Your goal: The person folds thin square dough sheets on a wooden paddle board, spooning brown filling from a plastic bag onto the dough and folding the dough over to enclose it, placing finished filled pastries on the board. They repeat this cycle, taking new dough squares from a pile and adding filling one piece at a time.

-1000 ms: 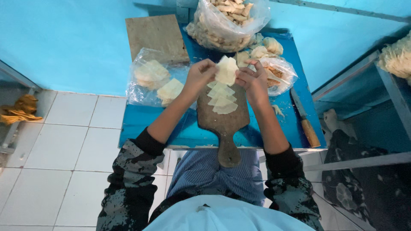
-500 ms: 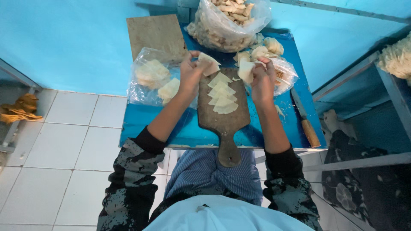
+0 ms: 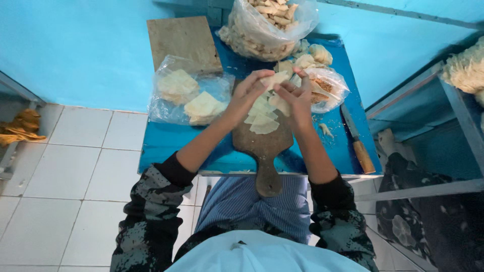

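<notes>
A pale wrapper piece (image 3: 275, 79) is pinched between the left hand (image 3: 247, 95) and right hand (image 3: 297, 95), both grips closed on it, above the wooden board (image 3: 262, 146). Several pieces (image 3: 262, 121) are already fanned there; more remain bagged (image 3: 186, 95) at nine o'clock on the table (image 3: 166, 146).

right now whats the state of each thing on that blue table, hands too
left hand: raised, pinching a pale wrapper
right hand: raised, fingers on the same wrapper
wooden paddle board: flat, handle toward the person, wrappers stacked on it
clear bag of wrappers: open, lying flat
big bag of pieces: open, full
knife: lying unused at the right edge
</notes>
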